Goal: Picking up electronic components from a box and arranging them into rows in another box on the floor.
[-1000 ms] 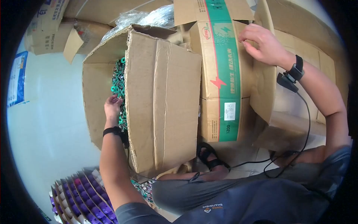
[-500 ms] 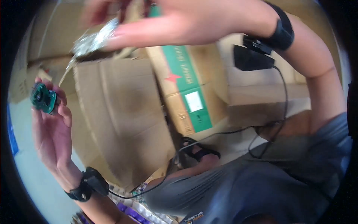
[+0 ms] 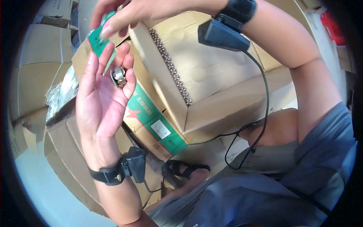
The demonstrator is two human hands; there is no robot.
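My left hand [image 3: 101, 99] is raised palm up in front of the boxes, and a small silver metal part [image 3: 119, 75] rests between its ring and little fingers. My right hand [image 3: 130, 13] reaches in from the top and pinches a small green piece [image 3: 99, 34] just above the left fingertips. Both wrists wear black straps with a small black device; a black cable [image 3: 261, 113] hangs from the right one.
A cardboard box with a green band [image 3: 153, 123] and a row of metal studs along a flap [image 3: 172, 68] stands behind the hands. A large open brown carton [image 3: 60, 151] with clear plastic wrap [image 3: 62, 89] sits at left. A sandalled foot [image 3: 185, 172] shows below.
My left hand rose toward the middle and now holds a silver part instead of the green piece. My right hand moved left over it, pinching a green piece. The view shifted.
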